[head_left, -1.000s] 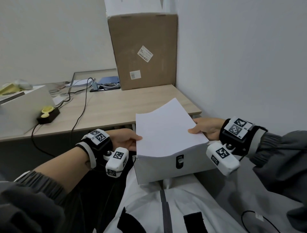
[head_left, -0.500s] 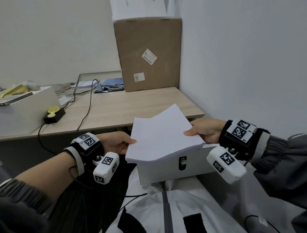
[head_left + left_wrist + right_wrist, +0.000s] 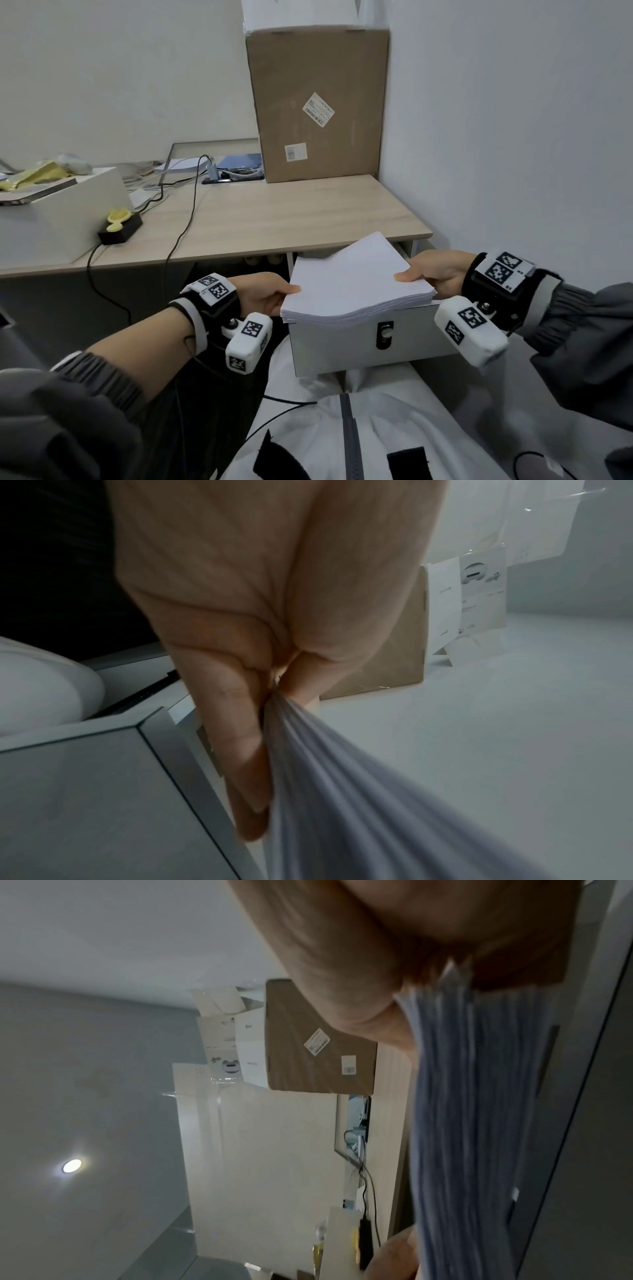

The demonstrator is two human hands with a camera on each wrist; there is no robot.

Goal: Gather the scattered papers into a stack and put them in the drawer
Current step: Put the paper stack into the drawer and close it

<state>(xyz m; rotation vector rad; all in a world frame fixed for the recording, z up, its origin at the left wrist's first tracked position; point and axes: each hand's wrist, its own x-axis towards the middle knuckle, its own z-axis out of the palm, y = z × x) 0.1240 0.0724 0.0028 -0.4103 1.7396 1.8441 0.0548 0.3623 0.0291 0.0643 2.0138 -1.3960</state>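
The bench (image 3: 274, 219) is bare of papers, with a cardboard box (image 3: 318, 102) stood at its back corner. Below its edge the drawer (image 3: 342, 339) is pulled out, so that the stack of papers (image 3: 349, 284) can be lowered in; the stack is held level just above it. It is pinched at opposite edges by the left hand (image 3: 263, 293) and the right hand (image 3: 435, 274), presumably to prevent fanning.

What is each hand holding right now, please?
Left hand: pinches the paper stack at its left edge.
Right hand: grips the stack's right edge.
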